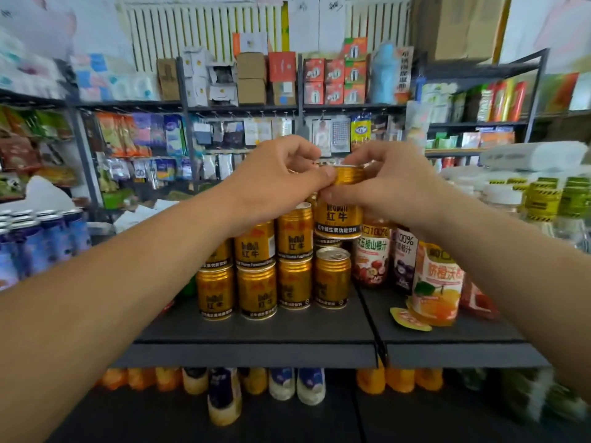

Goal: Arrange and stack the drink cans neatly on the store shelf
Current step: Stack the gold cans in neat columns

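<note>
Can, gold, red-bull label (339,215): upright, long axis vertical, held at the right-hand top of the gold-can stack (256,279), straight ahead of me and between both hands. Its base hangs directly over a stacked can of which only a label strip shows; I cannot tell whether the two touch.

Left hand (271,183): fingers curled, thumb pressed to the can's upper shoulder from the left side.

Right hand (387,187): fingers arched over the lid, thumb on the front of the wall, pinching it from the right. Both hands are equally close, so I judge the seating move to be a straight drop along the can's axis, with the rim below as the target.

Stack: two tiers at the front left, rising higher toward the right rear; one front can (332,278) has a bare lid.

Shelf, dark board (256,327): carries the stack.

Juice bottles (372,254): just right of the stack, near the right wrist. A careless sideways push could knock them.
</note>
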{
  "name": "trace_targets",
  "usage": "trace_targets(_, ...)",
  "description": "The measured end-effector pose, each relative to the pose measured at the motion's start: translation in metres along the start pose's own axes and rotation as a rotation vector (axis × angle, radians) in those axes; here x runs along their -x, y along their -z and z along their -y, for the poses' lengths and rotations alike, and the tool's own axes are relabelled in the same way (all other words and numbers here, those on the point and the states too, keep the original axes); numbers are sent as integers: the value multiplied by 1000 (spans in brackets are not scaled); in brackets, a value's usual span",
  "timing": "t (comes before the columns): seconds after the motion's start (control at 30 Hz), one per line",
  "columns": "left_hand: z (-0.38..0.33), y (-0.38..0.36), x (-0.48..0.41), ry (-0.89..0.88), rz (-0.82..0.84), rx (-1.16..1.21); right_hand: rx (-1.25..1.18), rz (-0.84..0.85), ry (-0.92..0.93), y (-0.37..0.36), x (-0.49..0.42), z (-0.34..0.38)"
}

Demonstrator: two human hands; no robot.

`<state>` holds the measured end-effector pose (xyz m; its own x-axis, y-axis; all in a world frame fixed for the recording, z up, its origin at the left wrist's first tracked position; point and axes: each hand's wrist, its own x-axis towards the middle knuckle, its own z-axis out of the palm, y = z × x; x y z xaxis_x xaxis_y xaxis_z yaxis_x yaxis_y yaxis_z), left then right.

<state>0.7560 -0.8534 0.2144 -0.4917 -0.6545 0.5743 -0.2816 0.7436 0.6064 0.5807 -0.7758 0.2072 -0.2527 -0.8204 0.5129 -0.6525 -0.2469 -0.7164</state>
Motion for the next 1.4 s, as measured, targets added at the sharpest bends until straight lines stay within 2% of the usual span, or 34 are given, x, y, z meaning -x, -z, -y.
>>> trace_targets(0.13,19,-6,-4,-120,0,-303,90,-50,-43,-16,-13,-36)
trace_targets(0.4,33,3,0,-214,20,-624,122,-18,-62,-42,-24,-72)
trace_targets(0.5,38,8,3,-197,42,-727,115,-6,-53,-46,-25,-76)
trace_targets(0.63,44,9,10,-145,110,-741,124,11,-21,-51,-23,-82)
trace_targets(0.87,48,17,19,-116,91,-715,129,41,-32,-52,-15,-84)
trace_targets(1.0,55,30,26,-122,44,-712,161,-52,18,-53,-10,-80)
trace_targets(1.2,72,67,40,-63,-73,-678,288,-177,225,-53,2,-56)
trace_targets(1.4,94,90,60,66,-27,-657,392,-80,426,-84,4,-19)
